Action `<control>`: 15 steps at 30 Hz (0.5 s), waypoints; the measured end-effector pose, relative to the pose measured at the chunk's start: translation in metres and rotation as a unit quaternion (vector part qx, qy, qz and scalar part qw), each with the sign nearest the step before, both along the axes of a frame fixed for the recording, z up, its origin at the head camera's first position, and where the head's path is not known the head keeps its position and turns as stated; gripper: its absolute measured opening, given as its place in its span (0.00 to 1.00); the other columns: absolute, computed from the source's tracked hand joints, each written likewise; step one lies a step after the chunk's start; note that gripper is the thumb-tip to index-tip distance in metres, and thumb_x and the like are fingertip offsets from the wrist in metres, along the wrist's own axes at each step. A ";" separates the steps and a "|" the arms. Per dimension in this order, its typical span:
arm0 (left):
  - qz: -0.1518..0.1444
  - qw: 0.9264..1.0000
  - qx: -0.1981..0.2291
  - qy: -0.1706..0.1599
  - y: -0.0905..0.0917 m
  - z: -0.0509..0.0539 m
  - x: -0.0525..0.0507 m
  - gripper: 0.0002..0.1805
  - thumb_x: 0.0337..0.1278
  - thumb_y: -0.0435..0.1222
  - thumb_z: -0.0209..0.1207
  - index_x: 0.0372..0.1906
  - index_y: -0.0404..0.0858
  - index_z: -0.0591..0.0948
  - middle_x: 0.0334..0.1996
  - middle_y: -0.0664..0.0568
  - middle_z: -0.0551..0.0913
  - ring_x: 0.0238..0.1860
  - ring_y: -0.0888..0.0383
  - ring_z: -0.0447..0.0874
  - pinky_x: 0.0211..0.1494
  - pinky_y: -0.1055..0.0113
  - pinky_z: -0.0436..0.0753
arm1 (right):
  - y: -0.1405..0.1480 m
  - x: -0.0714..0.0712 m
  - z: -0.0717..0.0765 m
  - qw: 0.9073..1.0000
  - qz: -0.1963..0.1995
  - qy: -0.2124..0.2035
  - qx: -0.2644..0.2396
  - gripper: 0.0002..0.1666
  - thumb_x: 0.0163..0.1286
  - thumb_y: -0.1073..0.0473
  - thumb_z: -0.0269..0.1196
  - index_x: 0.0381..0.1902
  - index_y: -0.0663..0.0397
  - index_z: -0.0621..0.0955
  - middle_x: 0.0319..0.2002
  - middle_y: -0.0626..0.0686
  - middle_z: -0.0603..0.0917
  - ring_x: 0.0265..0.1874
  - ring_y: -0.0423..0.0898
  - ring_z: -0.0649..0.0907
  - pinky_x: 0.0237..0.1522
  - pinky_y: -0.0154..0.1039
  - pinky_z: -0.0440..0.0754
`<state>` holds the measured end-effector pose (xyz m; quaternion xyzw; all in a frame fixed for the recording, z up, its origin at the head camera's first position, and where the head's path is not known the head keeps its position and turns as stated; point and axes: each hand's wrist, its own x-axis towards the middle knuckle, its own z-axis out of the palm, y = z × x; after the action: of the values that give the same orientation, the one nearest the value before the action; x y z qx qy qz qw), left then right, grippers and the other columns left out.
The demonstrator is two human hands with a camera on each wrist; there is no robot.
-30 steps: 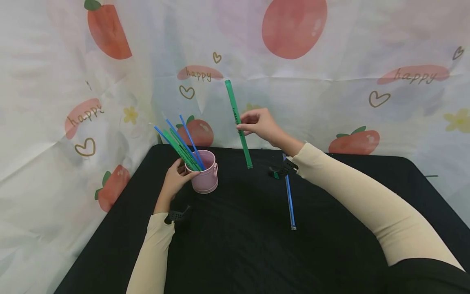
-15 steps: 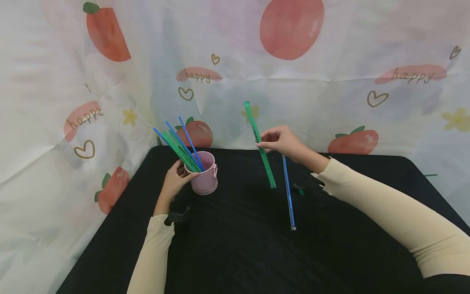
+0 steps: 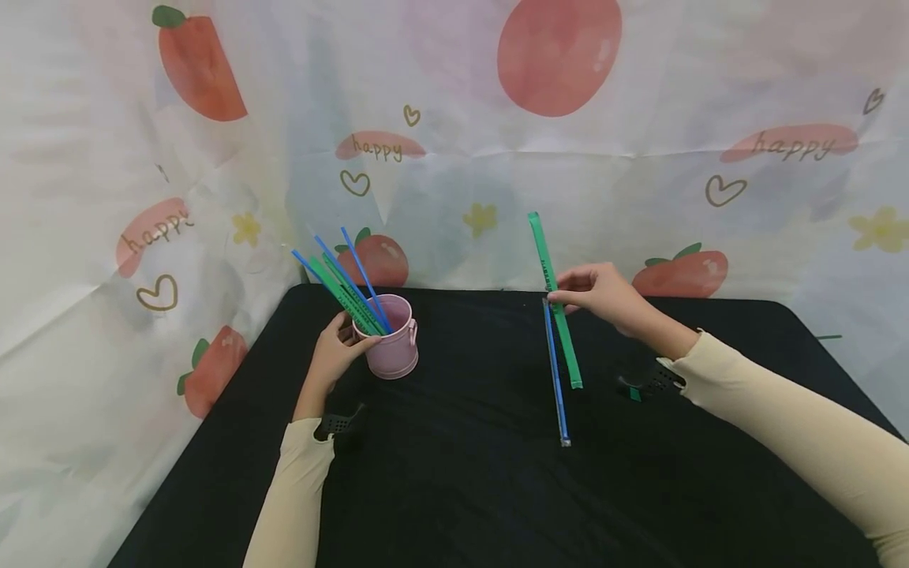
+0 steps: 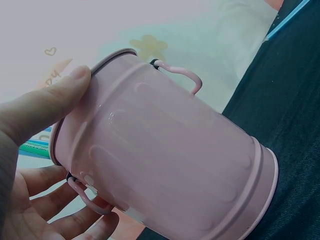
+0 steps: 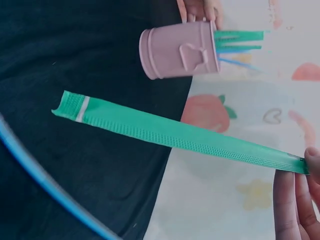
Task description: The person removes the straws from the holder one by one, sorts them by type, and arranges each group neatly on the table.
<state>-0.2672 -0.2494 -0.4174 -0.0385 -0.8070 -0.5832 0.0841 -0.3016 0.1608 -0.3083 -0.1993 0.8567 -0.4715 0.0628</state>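
My left hand (image 3: 334,347) holds a small pink metal bucket (image 3: 394,359) at its rim, which stands upright on the table. In the left wrist view the thumb (image 4: 60,97) lies along the rim, with fingers around the near side by a handle. Green packets (image 3: 344,296) and thin blue straws (image 3: 360,260) lean out of the bucket toward the left. My right hand (image 3: 600,292) pinches a long, flat green packet (image 3: 568,347) with dark print, near its middle. Its lower end shows a crimped edge in the right wrist view. Just left of it lies a blue straw (image 3: 556,386).
A black cloth (image 3: 454,457) covers the table. Behind and at the left hangs a pale backdrop (image 3: 440,87) printed with fruit, hearts and words. Dark bands with small devices (image 3: 341,422) sit on both wrists.
My right hand has moved right and lower with the green packet, from beside the bucket's side of the table to over the blue straw. My left hand and the bucket have stayed put.
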 end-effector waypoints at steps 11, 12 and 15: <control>-0.004 1.000 -0.003 -0.010 0.001 0.001 0.002 0.37 0.55 0.37 0.64 0.68 0.36 0.61 0.63 0.37 0.69 0.65 0.44 0.69 0.67 0.53 0.70 | 0.053 0.007 -0.021 0.999 -0.045 -0.006 0.009 0.23 0.65 0.57 0.62 0.50 0.71 0.77 0.30 0.37 0.84 0.31 0.30 0.83 0.38 0.32 0.85; -0.005 1.000 -0.003 -0.010 0.001 0.002 0.002 0.37 0.55 0.37 0.63 0.68 0.35 0.61 0.63 0.37 0.68 0.65 0.44 0.68 0.67 0.53 0.70 | 0.057 0.007 -0.022 0.999 -0.047 -0.009 0.008 0.24 0.65 0.57 0.63 0.50 0.72 0.76 0.30 0.37 0.84 0.31 0.30 0.83 0.38 0.32 0.85; -0.007 1.000 -0.005 -0.012 0.001 0.002 0.002 0.37 0.56 0.37 0.63 0.68 0.36 0.60 0.64 0.37 0.68 0.66 0.44 0.68 0.67 0.54 0.69 | 0.070 0.006 -0.026 0.998 -0.056 -0.018 0.010 0.26 0.65 0.56 0.63 0.52 0.73 0.75 0.32 0.38 0.84 0.32 0.29 0.83 0.38 0.32 0.85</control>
<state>-0.2653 -0.2486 -0.4152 -0.0373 -0.8107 -0.5800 0.0702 -0.2957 0.2311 -0.3348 -0.1416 0.8701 -0.4691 0.0533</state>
